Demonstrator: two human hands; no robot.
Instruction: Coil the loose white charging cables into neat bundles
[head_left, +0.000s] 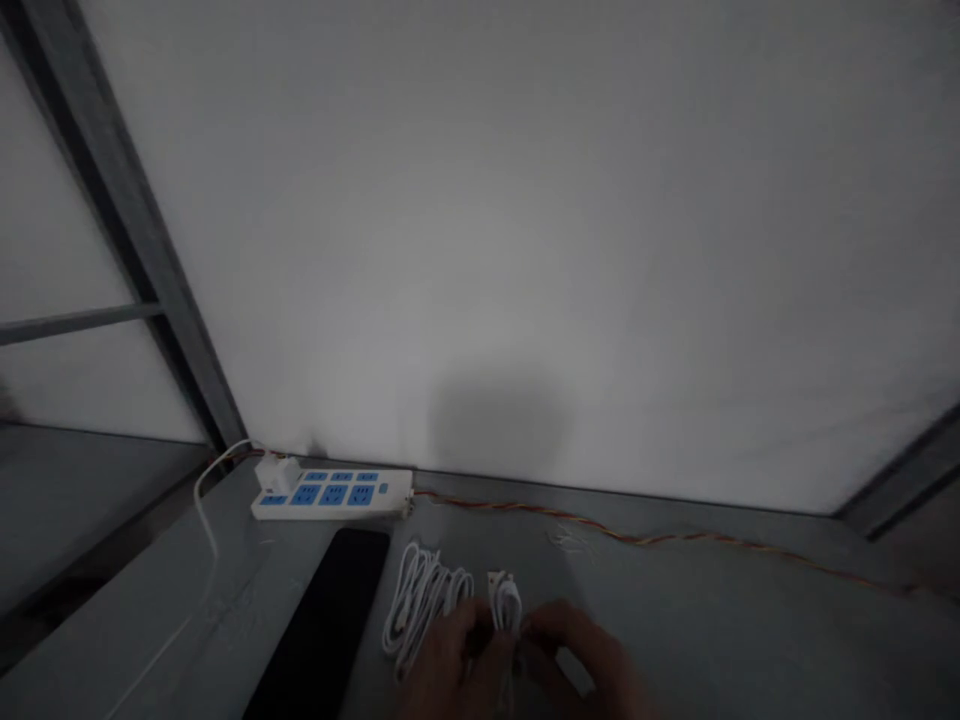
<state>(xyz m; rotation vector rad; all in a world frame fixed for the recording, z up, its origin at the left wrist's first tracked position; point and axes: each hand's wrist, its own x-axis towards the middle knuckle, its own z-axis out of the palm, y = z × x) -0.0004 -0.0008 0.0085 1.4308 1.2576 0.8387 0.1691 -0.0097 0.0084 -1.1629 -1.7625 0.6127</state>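
A small coiled white cable (pixel 505 604) stands up between my two hands at the bottom centre. My left hand (pixel 457 665) grips it with thumb and fingers from the left. On its right side, my right hand (pixel 577 655) has its fingertips pinched together close to the coil; what lies between them is too small and dark to make out. More bundled white cables (pixel 421 600) lie on the grey surface just left of my left hand, partly covered by it.
A white power strip (pixel 334 512) with blue sockets sits near the wall, a white adapter (pixel 277 473) plugged in. A black flat object (pixel 326 625) lies left of the cables. A twisted red-yellow wire (pixel 570 518) runs right along the grey surface (pixel 750 620).
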